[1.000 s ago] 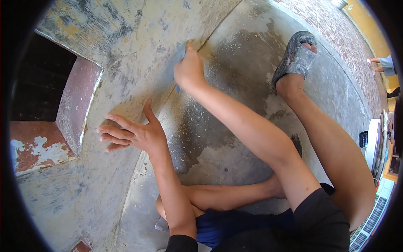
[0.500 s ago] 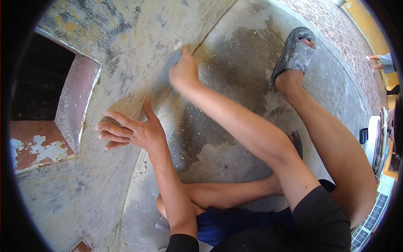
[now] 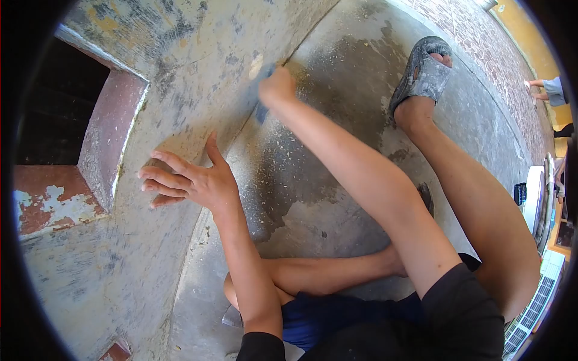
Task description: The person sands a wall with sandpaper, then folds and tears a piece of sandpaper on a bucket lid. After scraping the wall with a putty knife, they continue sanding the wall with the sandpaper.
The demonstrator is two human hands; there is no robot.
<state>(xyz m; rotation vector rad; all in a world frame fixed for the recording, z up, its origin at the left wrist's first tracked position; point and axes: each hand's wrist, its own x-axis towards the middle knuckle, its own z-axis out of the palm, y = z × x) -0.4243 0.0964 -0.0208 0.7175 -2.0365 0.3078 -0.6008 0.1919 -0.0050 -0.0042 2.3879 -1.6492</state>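
Note:
My right hand (image 3: 277,88) is closed round a flat bluish-grey tool (image 3: 261,112), blurred by motion, at the base of the scraped wall (image 3: 198,78). The tool's exact shape is unclear. Lower on the left, my left hand (image 3: 201,182) has its fingers spread and holds nothing; it is against or just in front of the wall. Pale crumbs and dust lie on the grey concrete floor (image 3: 301,231) beside the wall.
A dark opening (image 3: 60,108) with a chipped red frame (image 3: 105,129) is at left. My sandalled foot (image 3: 426,72) rests on the floor at upper right. At the far right are a white slatted object (image 3: 533,304) and another person's legs (image 3: 537,90).
My right hand and the tool have moved up and slightly right along the wall's base. My left hand has barely shifted.

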